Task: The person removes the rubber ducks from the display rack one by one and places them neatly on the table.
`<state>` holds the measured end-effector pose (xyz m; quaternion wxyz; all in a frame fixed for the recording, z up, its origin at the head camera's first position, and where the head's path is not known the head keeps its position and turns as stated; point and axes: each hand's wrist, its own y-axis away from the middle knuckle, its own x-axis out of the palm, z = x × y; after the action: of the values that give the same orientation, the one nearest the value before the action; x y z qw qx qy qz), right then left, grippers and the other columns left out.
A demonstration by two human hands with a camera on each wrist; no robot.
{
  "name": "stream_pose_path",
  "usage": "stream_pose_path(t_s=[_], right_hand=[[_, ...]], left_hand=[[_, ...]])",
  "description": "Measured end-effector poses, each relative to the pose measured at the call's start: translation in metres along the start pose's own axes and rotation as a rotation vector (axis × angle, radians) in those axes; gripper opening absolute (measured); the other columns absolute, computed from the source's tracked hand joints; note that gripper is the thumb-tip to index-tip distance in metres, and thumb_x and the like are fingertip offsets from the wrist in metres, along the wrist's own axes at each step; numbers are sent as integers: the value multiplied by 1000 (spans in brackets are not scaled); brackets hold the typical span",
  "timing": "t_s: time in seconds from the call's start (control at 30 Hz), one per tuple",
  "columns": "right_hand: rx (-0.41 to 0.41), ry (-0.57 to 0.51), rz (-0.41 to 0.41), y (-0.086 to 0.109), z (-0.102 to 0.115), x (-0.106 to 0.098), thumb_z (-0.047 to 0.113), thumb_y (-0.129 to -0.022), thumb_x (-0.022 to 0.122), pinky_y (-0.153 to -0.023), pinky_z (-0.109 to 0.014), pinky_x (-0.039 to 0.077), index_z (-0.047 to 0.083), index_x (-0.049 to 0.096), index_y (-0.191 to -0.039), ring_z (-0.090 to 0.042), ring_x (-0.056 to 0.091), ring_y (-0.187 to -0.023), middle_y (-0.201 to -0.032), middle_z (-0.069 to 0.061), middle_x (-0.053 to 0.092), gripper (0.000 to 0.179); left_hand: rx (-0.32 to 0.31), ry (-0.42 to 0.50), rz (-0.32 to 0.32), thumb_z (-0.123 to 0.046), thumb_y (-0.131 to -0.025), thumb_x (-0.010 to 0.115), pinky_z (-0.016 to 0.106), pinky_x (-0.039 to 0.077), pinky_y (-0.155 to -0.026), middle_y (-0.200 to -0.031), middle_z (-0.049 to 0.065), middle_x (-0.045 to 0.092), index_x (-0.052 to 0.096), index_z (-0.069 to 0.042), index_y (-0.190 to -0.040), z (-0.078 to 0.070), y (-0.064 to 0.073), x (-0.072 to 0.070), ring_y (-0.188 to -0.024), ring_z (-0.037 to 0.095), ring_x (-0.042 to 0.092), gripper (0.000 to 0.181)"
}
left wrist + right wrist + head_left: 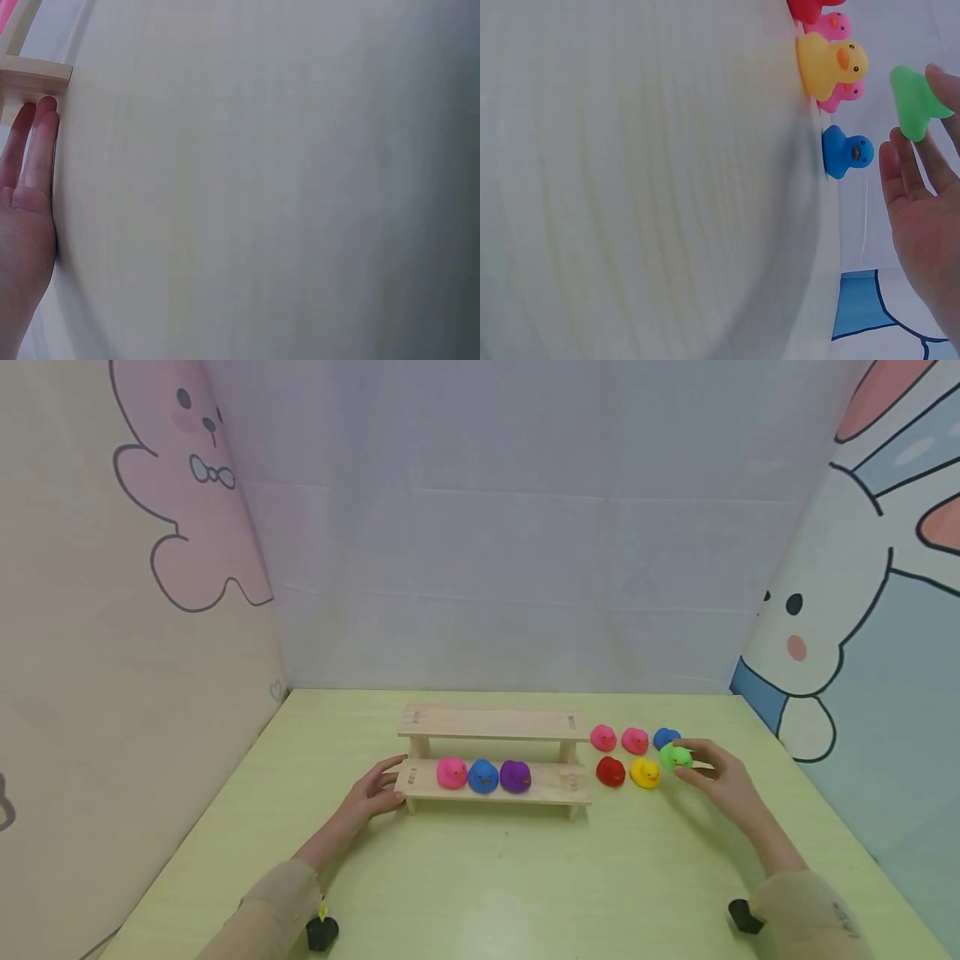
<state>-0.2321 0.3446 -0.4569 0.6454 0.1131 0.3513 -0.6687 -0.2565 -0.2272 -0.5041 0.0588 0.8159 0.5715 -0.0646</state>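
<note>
My right hand (722, 777) pinches a green rubber duck (676, 757) between thumb and fingers. In the right wrist view that green duck (913, 103) is up off the table. At the left end of a two-step wooden shelf (491, 723), my left hand (372, 791) rests its fingertips against the lower board, fingers nearly straight in the left wrist view. On that lower step stand a pink duck (452, 773), a blue duck (483, 776) and a purple duck (515, 777), side by side. The upper step bears nothing.
Right of the shelf, a red duck (611, 772) and a yellow duck (645, 773) stand in front. Behind them are two pink ducks (603, 737) and another blue duck (667, 738). Cloth walls with cartoon animals (810, 627) enclose the pale table (480, 893).
</note>
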Motion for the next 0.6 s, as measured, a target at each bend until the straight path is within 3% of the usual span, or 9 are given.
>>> stream_pose_path(t_s=[0.13,0.23,0.33,0.5,0.6], right_hand=[[10,-28,10,-1,-11,-6,17,-95,67,-81,-2,44,1,56,-132,19,47,-100,-120,22,57,43],[16,-45,31,-2,-20,-8,15,-94,67,-80,-4,45,-3,55,-132,19,47,-99,-115,33,52,44],[43,-24,62,-3,-27,-9,17,-94,68,-80,-5,46,-5,54,-132,20,46,-98,-119,21,59,46],[122,22,149,-5,-35,-11,25,-95,66,-83,-6,43,-2,55,-133,22,42,-98,-133,-21,58,48],[163,22,193,-5,-40,-12,28,-96,65,-84,-9,42,0,53,-136,22,42,-98,-139,-27,53,51]], left_hand=[[3,-1,0,-17,-96,61,28,52,-94,-147,28,46,31,-17,-154,-1,0,0,-122,24,59,64],[3,-2,-1,-17,-96,60,29,52,-94,-147,28,46,31,-17,-154,-1,1,0,-123,26,59,64],[1,-7,-2,-18,-97,60,30,52,-95,-147,27,46,31,-17,-154,-1,1,0,-123,26,59,64],[5,-9,0,-17,-97,59,28,51,-94,-147,28,46,31,-16,-154,-1,2,0,-122,23,60,64],[9,-3,1,-16,-97,59,27,51,-94,-147,28,46,31,-15,-154,-2,2,1,-121,20,61,64]])
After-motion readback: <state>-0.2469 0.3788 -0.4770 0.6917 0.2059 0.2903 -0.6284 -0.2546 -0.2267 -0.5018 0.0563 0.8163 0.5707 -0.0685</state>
